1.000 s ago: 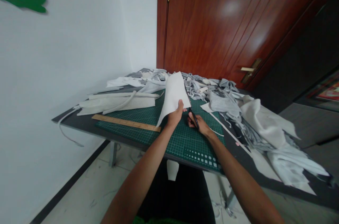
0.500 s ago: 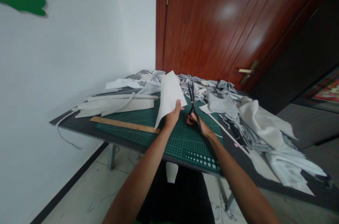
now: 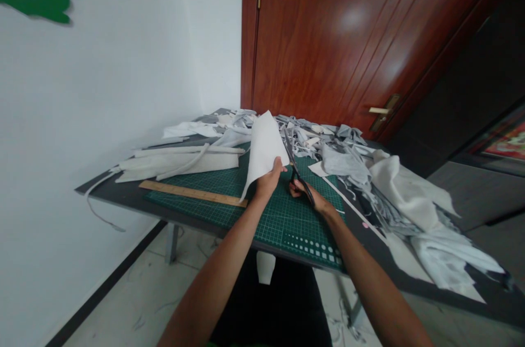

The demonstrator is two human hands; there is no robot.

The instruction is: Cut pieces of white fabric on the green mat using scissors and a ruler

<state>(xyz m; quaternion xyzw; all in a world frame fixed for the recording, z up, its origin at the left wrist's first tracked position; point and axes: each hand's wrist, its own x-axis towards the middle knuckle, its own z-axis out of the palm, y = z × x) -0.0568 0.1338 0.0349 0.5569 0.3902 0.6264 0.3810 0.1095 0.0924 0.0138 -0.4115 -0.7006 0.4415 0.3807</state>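
Observation:
A curved white sheet of fabric is held up over the green cutting mat, with my left hand closed on its lower right part. Black scissors are in my right hand, fingers through the handles. Their blades point up and to the left, lying right beside the sheet's right edge. Whether the blades are around the edge or only alongside it I cannot tell. To the left of the sheet, a wooden ruler rests across the mat, its right end close to the sheet's lower corner.
White fabric strips lie on the table's left. Small scraps are heaped along the back. Bigger white and grey cloths cover the right side. A white wall is on the left, and a brown door stands behind the table.
The scissors have swung left, their blades closing together and coming up to the sheet's right edge. My left hand and the sheet have barely moved.

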